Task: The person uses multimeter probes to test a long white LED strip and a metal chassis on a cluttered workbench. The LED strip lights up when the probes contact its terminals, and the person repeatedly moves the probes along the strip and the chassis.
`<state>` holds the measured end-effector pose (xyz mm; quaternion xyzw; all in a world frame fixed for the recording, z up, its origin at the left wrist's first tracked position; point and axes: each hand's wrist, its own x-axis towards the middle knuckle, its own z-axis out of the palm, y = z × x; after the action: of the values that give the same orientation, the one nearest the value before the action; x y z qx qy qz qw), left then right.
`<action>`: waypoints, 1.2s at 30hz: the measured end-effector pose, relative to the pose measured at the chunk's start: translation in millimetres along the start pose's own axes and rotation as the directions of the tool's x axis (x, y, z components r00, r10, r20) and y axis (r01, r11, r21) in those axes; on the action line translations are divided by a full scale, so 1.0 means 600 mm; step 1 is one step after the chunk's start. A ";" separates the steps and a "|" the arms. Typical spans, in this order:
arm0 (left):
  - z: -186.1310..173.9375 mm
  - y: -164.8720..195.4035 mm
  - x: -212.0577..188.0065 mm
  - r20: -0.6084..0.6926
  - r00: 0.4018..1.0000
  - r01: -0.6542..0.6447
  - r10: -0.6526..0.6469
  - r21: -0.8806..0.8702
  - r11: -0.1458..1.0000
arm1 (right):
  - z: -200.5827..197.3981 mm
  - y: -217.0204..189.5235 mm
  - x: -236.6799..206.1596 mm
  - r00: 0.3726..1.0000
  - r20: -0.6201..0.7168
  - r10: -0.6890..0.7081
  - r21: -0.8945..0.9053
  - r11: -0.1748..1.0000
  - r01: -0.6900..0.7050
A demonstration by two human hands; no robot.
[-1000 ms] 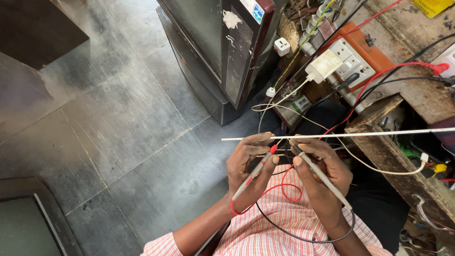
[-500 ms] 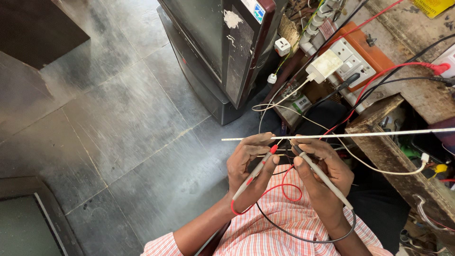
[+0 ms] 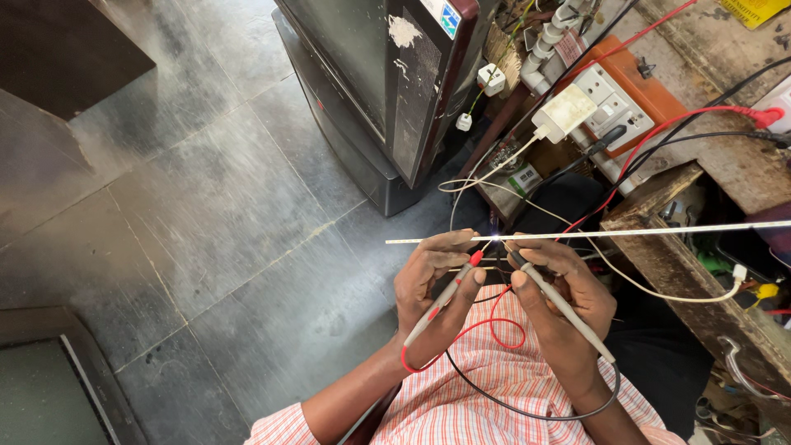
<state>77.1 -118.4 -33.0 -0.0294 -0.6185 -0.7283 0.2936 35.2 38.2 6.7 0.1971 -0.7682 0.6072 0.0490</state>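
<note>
The left hand (image 3: 437, 288) is closed around a grey test probe with a red tip (image 3: 449, 295), pinching it between thumb and fingers so the red tip points up toward a long, thin white strip (image 3: 626, 233). The right hand (image 3: 560, 309) grasps a second grey probe with a black tip (image 3: 556, 301) in the same pencil-like way, its tip also angled up at the strip. Both tips meet the strip close together, just above the fingertips at the centre of the frame, where a small bright point of light shows on it. The strip runs level from the middle of the frame out to the right edge, its left end sticking out a little past the left hand. A red lead (image 3: 486, 325) loops from the red-tipped probe down between the hands, and a black lead (image 3: 527, 408) curves below the right wrist, both lying over the person's pink checked shirt (image 3: 494, 395) at the bottom of the frame. To the right stands a worn wooden bench (image 3: 684, 272) strewn with wires. In the upper right sits an orange board with white switches and sockets (image 3: 626, 95), a white plug adapter (image 3: 564, 111) just beside it. A dark cabinet-like appliance (image 3: 387, 91) stands at upper centre on the grey tiled floor (image 3: 189, 206).
</note>
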 end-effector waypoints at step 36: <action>-0.007 -0.008 -0.007 0.009 1.000 -0.006 0.007 -0.051 0.999 | 0.012 0.006 -0.012 0.998 0.007 0.057 0.064 0.996 -0.057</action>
<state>79.7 -120.1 -39.8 -0.0421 -0.6009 -0.7428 0.2923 41.6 34.0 -0.6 0.1781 -0.7537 0.6322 0.0234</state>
